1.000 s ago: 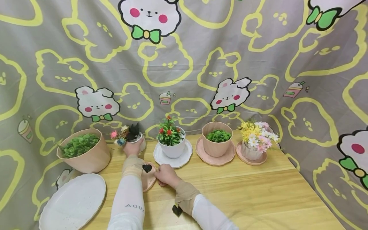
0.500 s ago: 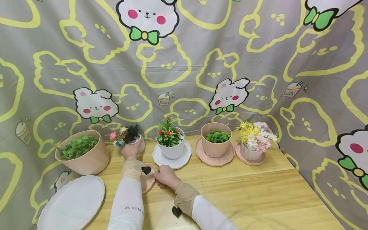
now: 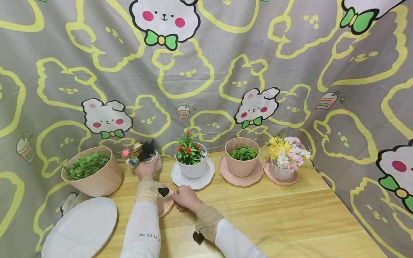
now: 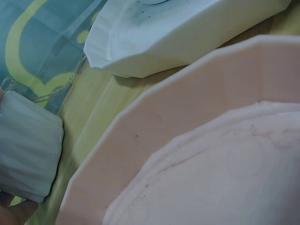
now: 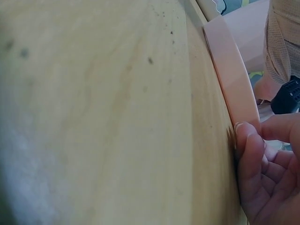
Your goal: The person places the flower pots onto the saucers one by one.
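Note:
My left hand holds a small white ribbed flowerpot at the back of the table; pink, cream and blue artificial flowers and a dark leaf stick out of it. In the left wrist view, fingers curl at the bottom of the white pot, which stands apart from the pink saucer. That pink saucer lies on the table, partly hidden under my left forearm. Its rim is pinched between the thumb and fingers of my right hand, whose knuckles rest near the wood.
Right of the left hand, a white pot of red flowers stands on a white saucer. Farther right are a pink pot and a yellow-and-pink flower pot, both on pink saucers. A large pink planter and white oval tray lie left.
Both hands keep their holds on the flowerpot and the saucer. The whole view shifts slightly; the things on the table stay in place.

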`<action>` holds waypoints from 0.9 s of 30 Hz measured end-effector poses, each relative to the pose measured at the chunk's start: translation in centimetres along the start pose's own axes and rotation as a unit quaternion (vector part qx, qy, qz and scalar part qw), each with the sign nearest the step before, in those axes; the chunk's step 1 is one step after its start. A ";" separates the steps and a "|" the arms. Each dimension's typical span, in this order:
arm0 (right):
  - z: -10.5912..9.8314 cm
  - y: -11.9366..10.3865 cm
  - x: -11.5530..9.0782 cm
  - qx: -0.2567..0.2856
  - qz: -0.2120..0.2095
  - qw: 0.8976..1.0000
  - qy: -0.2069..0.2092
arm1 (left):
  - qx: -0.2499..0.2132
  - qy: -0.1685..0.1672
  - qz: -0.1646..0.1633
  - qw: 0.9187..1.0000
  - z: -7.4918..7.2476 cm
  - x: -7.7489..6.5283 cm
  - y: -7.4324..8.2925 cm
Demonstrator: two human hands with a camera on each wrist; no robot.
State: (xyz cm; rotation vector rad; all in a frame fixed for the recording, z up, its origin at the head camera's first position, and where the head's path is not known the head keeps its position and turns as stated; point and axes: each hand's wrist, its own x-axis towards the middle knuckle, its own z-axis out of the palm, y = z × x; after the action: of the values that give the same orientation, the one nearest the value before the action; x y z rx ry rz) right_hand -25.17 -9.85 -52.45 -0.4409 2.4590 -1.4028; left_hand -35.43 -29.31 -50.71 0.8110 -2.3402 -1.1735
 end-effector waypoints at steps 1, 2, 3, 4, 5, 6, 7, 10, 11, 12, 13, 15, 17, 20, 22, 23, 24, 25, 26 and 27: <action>0.0 0.0 0.0 0.000 0.000 1.000 -0.001 | -0.001 0.000 0.001 1.000 0.0 0.0 0.0; 0.0 0.0 0.0 0.001 0.001 1.000 -0.001 | 0.000 0.001 0.003 1.000 0.0 0.0 0.1; 0.0 0.0 0.0 0.002 0.001 1.000 -0.001 | -0.002 0.001 0.004 1.000 0.0 0.1 0.1; -0.1 0.0 0.0 0.002 0.000 1.000 -0.001 | -0.001 -0.001 0.005 1.000 -0.1 0.1 0.2; 0.0 0.0 0.0 0.004 0.002 1.000 -0.001 | 0.002 -0.001 0.007 1.000 -0.1 0.2 0.2; 0.0 -0.1 0.0 0.005 0.003 1.000 -0.001 | 0.007 -0.002 0.009 1.000 -0.1 0.2 0.2; 0.0 -0.1 0.0 0.004 0.002 1.000 -0.001 | 0.011 -0.002 0.011 1.000 -0.2 0.3 0.3; 0.1 -0.1 0.0 0.004 0.007 1.000 -0.003 | 0.017 -0.002 0.014 1.000 -0.5 0.2 0.4; 0.1 -0.1 0.0 0.005 0.009 1.000 -0.004 | 0.015 0.001 0.016 1.000 -0.6 0.2 0.5; 0.1 -0.1 0.0 0.005 0.010 1.000 -0.004 | 0.005 0.002 0.017 1.000 -0.8 0.1 0.6; 0.2 -0.1 0.0 0.005 0.011 1.000 -0.004 | -0.003 0.004 0.018 1.000 -0.9 0.1 0.7; 0.1 -0.2 0.0 0.008 0.013 1.000 -0.004 | -0.023 0.006 0.020 1.000 -1.1 0.0 0.9; 0.0 -0.1 0.0 0.009 0.012 1.000 -0.004 | -0.034 0.005 0.023 0.999 -1.4 -0.1 1.2; 0.0 -0.1 0.1 0.008 0.010 1.000 -0.004 | -0.034 0.000 0.029 0.999 -1.9 -0.3 1.4; 0.1 0.0 0.1 0.003 0.009 1.000 -0.005 | -0.031 -0.004 0.034 0.999 -2.2 -0.4 1.6; 0.1 0.1 0.1 0.001 0.009 1.000 -0.005 | -0.032 -0.004 0.037 0.999 -2.3 -0.4 1.7; 0.1 0.1 0.2 -0.002 0.009 1.000 -0.004 | -0.032 -0.006 0.039 0.999 -2.4 -0.4 1.7; 0.1 0.2 0.2 -0.004 0.009 1.000 -0.004 | -0.034 -0.007 0.040 0.999 -2.5 -0.4 1.8; 0.1 0.2 0.2 -0.006 0.008 1.000 -0.003 | -0.028 -0.008 0.043 0.999 -2.6 -0.5 1.8; 0.1 0.2 0.2 -0.006 0.008 1.000 -0.003 | -0.026 -0.008 0.046 0.999 -2.7 -0.5 1.9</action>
State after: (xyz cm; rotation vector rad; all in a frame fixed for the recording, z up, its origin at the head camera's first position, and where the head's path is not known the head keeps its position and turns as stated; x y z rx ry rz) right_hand -25.29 -9.93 -52.68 -0.4272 2.4636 -1.3789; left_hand -34.10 -29.66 -47.71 0.6714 -2.3238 -1.2013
